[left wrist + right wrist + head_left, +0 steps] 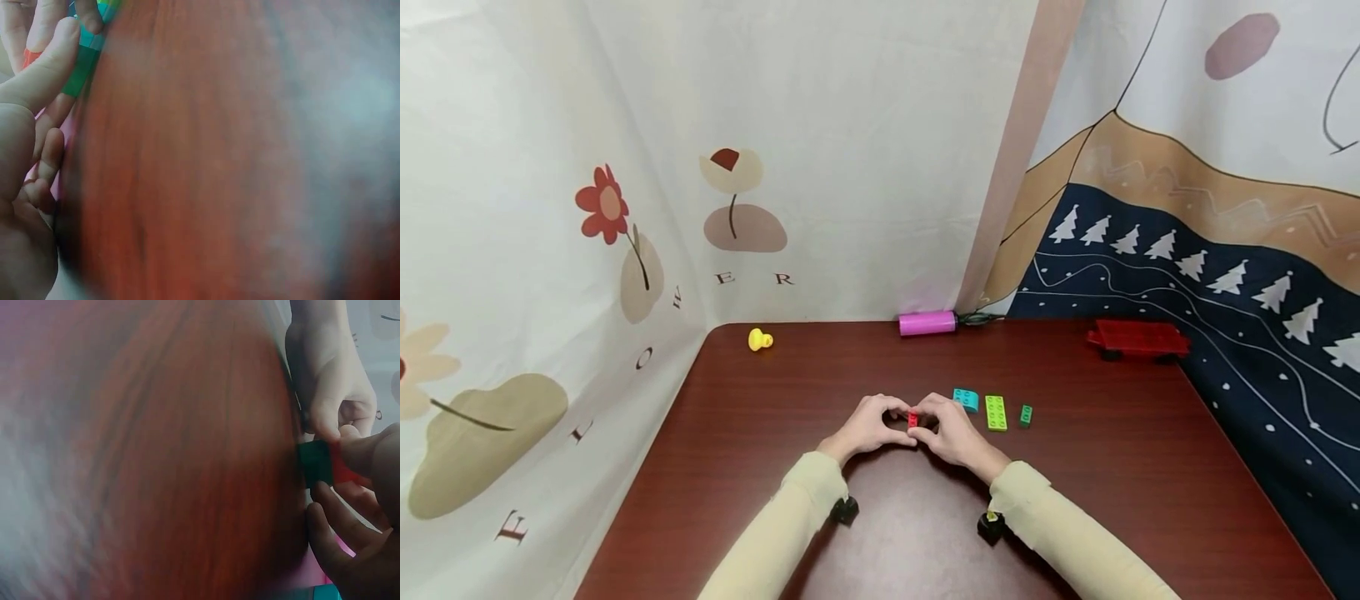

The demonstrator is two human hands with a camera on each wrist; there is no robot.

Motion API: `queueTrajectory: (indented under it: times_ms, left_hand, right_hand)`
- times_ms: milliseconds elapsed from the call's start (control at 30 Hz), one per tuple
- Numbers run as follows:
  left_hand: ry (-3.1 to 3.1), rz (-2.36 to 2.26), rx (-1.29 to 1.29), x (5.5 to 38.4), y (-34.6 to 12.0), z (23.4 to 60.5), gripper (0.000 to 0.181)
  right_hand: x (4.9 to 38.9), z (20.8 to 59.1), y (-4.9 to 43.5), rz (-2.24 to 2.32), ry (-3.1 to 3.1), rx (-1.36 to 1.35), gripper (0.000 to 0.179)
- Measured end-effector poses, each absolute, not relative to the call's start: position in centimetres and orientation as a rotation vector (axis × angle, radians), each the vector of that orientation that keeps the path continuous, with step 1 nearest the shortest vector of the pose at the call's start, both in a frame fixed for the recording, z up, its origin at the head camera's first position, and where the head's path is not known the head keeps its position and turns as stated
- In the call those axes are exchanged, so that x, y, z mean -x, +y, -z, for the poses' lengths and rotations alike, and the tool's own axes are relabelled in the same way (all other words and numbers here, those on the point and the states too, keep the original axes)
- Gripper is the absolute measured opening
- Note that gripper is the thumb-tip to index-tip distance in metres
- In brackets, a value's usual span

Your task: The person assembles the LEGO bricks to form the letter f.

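Over the middle of the table, my left hand point(869, 427) and right hand point(953, 432) meet fingertip to fingertip around a small red toy brick point(913, 419). Both pinch it between thumb and fingers. In the right wrist view a dark green toy brick point(315, 464) sits against the underside of the red brick point(342, 467), as a stack. The same green brick point(80, 70) shows below the thumb in the left wrist view, where fingers cover most of the red one. Right of the hands lie a blue brick point(966, 400), a lime brick point(996, 413) and a small green brick point(1026, 415).
A yellow knob-shaped piece point(760, 339) lies at the table's back left. Along the back edge is a purple cylinder point(927, 323) with a dark green bristly end. A red wheeled toy point(1138, 338) stands at the back right corner. Printed curtains point(850, 167) hang behind the table.
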State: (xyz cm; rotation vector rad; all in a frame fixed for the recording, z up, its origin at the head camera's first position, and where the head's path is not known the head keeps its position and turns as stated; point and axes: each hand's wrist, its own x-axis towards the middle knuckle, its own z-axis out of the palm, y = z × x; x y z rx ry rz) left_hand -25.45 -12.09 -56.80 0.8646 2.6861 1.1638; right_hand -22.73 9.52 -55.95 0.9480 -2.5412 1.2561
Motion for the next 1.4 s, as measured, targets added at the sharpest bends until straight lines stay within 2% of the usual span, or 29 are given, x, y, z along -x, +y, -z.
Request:
queueTrajectory:
  times_ms: [267, 500, 967, 1400]
  left_hand:
    - [2.658, -1.125, -0.877, 26.2, -12.1, 56.3, 0.040]
    - [2.625, -1.217, -0.882, 26.0, -11.7, 56.6, 0.038]
    - [2.589, -1.302, -0.735, 25.4, -12.0, 57.2, 0.034]
    - [2.600, -1.285, -0.754, 25.6, -11.7, 57.2, 0.035]
  right_hand:
    - [22.3, 55.8, 9.3, -1.146, -2.638, -0.873, 0.034]
    - [21.8, 55.1, 10.9, -1.095, -2.677, -0.869, 0.044]
    - [20.7, 54.5, 17.5, -0.703, -2.778, -0.306, 0.049]
    - [21.7, 53.8, 18.1, -0.525, -2.970, -0.201, 0.052]
